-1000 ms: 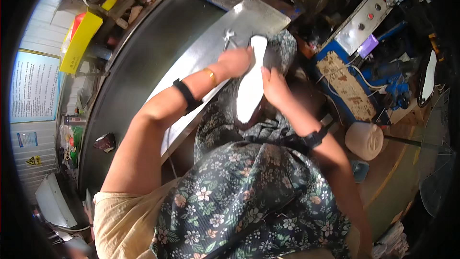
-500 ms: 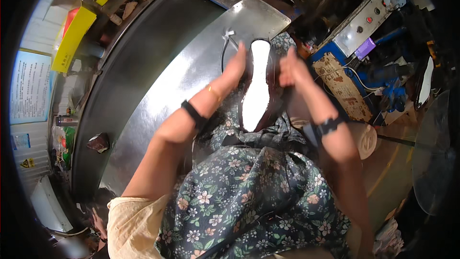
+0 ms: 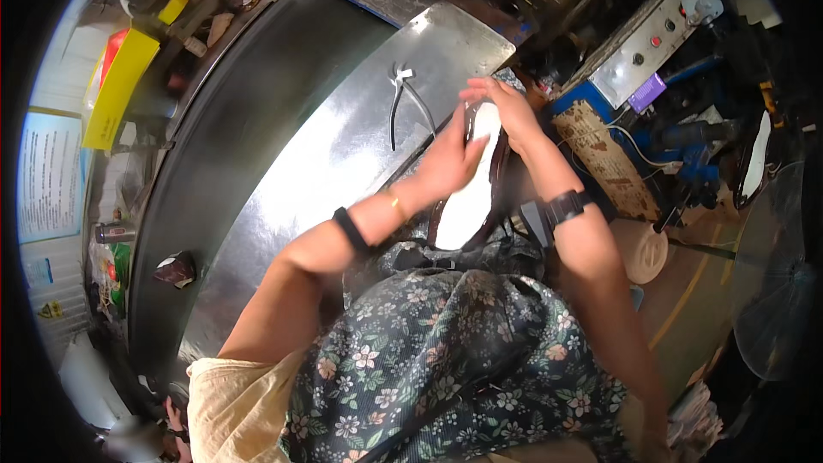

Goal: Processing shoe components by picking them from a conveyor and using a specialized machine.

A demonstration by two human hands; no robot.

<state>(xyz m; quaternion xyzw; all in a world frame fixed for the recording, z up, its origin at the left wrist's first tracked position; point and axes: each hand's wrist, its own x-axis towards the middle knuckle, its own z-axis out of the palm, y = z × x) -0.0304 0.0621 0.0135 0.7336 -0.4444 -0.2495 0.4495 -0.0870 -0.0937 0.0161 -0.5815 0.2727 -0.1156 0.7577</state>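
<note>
A dark brown shoe upper point(image 3: 439, 214) rests sole side up on my lap, its white bottom point(image 3: 467, 206) facing me. My left hand point(image 3: 450, 159) lies along the shoe's left side, the thumb over the white bottom and the fingers toward the far end. Around that far end my right hand point(image 3: 507, 113) curves, its fingers bent over the tip and its palm against the right side. Between them the two hands grip the shoe. Pincers point(image 3: 399, 103) with dark handles lie on the shiny metal worktop point(image 3: 291, 176), just left of my hands.
Left of the worktop runs a black conveyor belt point(image 3: 214, 137) with a small dark brown piece point(image 3: 175, 269) on it. To the right stand a control box point(image 3: 639, 47) with buttons and a blue machine. Another white-bottomed shoe point(image 3: 754, 159) is at the far right.
Both hands have come in from the shoe's sides onto its far end. The far end of the shoe has tipped a little to the right. The pincers are now uncovered.
</note>
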